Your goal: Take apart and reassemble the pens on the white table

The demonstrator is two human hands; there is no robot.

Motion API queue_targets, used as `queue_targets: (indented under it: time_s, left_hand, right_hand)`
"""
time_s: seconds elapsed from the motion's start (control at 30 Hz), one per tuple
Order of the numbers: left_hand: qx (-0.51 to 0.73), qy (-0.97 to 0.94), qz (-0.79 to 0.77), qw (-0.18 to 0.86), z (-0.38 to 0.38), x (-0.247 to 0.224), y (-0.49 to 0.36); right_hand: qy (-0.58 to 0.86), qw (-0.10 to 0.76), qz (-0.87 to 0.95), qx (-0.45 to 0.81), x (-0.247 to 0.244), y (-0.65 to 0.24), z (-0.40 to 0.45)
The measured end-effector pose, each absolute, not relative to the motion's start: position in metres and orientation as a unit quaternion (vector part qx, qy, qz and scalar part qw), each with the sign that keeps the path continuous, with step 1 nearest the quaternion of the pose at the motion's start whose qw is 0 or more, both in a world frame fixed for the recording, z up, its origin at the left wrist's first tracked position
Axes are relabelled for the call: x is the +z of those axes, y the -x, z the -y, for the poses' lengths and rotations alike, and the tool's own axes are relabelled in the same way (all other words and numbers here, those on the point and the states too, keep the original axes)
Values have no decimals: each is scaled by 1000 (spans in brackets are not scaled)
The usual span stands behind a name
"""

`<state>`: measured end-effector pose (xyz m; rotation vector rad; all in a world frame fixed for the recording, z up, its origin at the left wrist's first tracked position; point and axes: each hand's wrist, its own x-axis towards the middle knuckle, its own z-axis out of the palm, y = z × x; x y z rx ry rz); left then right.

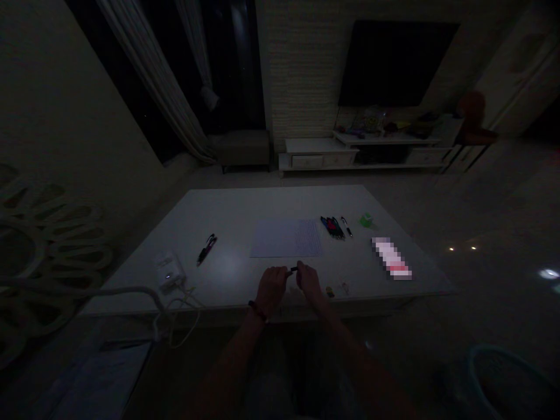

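Observation:
Close to the table's front edge, my left hand (273, 284) and my right hand (308, 280) meet around a dark pen (293, 269). The fingers of both are closed on it, one hand at each end, so only a short dark middle part shows. Just beyond them lies a sheet of paper (275, 238) with handwriting on its right part. Right of the sheet, several pens (333, 228) lie in a bunch, with a single pen (347, 227) beside them. On the left side a few dark pens (206, 249) lie together.
A lit phone (391, 258) and a green round item (366, 220) are on the right of the white table (227, 204). A white box (168, 269) with cables stands at the left. Small items (329, 291) lie beside my right wrist. A bin (490, 361) stands lower right.

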<state>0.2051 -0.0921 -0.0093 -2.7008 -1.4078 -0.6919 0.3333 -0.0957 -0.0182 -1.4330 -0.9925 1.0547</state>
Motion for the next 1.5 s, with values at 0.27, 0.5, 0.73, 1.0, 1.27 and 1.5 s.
queue_targets:
  time_s: [0.27, 0.5, 0.73, 1.0, 1.27, 1.5]
  left_hand:
    - [-166, 838, 466, -231, 74, 5, -204]
    - [-171, 883, 433, -58, 80, -2, -211]
    - [-158, 823, 516, -175, 86, 19, -215]
    - [-159, 723, 440, -509, 56, 14, -194]
    - [-157, 862, 471, -100, 55, -23, -201]
    - [-103, 868, 484, -35, 63, -46, -202]
  right_hand:
    - [581, 490, 482, 436, -22, -345, 89]
    - [632, 514, 380, 437, -33, -343, 83]
    - [616, 488, 450, 423, -21, -344, 81]
    - [577, 464, 516, 430, -12, -351, 78]
    - [544, 413, 515, 518, -23, -375, 68]
    - [566, 377, 557, 477, -33, -385, 66]
